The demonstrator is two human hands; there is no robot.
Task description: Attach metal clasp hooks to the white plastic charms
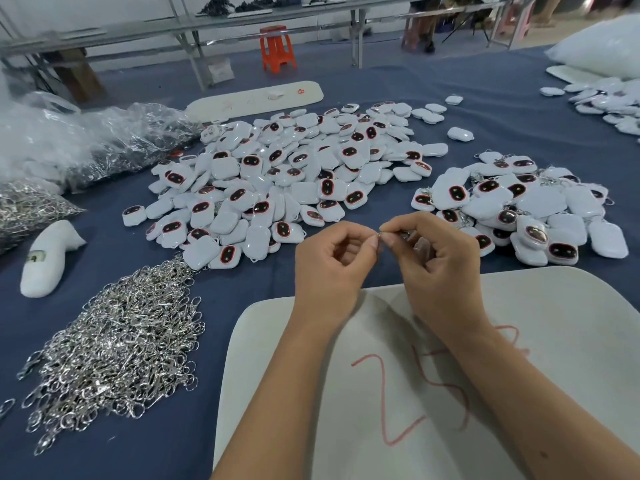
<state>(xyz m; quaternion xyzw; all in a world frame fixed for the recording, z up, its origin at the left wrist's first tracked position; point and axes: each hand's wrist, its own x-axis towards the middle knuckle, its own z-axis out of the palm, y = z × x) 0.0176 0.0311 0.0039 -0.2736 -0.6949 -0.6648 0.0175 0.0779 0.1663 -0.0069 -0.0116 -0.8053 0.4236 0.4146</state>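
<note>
Both hands meet above the blue-cloth desk (242, 306): the left hand (329, 268) and right hand (440, 265) pinch a small shiny metal clasp hook (381, 234) between fingertips, a charm half hidden in the right. Glossy white plastic charms (287, 178) heap behind – tangled silvery clasp hooks (117, 337) lie left. A pale board with red scrawl (415, 393) sits beneath the wrists.

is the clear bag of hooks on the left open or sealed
Cannot tell. The clear bag lies crumpled on the blue cloth with dark hooks inside, but its mouth is not visible. The loose hook pile lies apart from it.
</note>
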